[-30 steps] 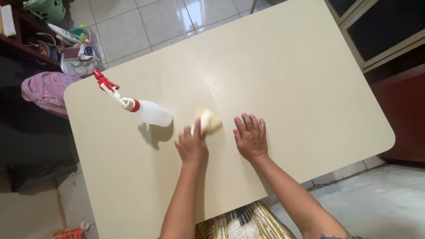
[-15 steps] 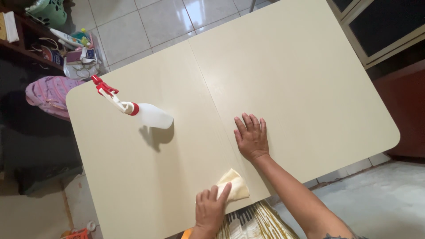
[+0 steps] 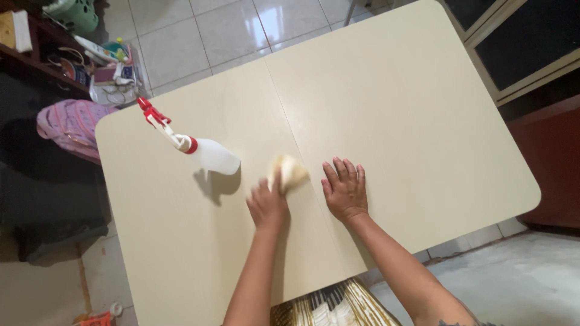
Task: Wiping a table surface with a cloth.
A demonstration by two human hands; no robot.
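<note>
My left hand (image 3: 266,204) presses a small pale yellow cloth (image 3: 290,171) onto the cream table top (image 3: 393,102), near the table's middle seam. The cloth sticks out past my fingertips and looks blurred. My right hand (image 3: 345,189) lies flat on the table just right of the cloth, fingers spread, holding nothing. A white spray bottle (image 3: 208,155) with a red trigger head (image 3: 152,113) stands on the table to the left of my left hand, a short gap away.
A pink bag (image 3: 69,125) and a cluttered dark shelf (image 3: 36,48) sit left of the table on the tiled floor (image 3: 199,36). A dark red cabinet (image 3: 553,163) stands at the right. Striped cloth (image 3: 332,305) shows at the near table edge.
My left hand has pushed the cloth from the near table edge back out toward the middle, beside the spray bottle. My right hand stays flat in place.
</note>
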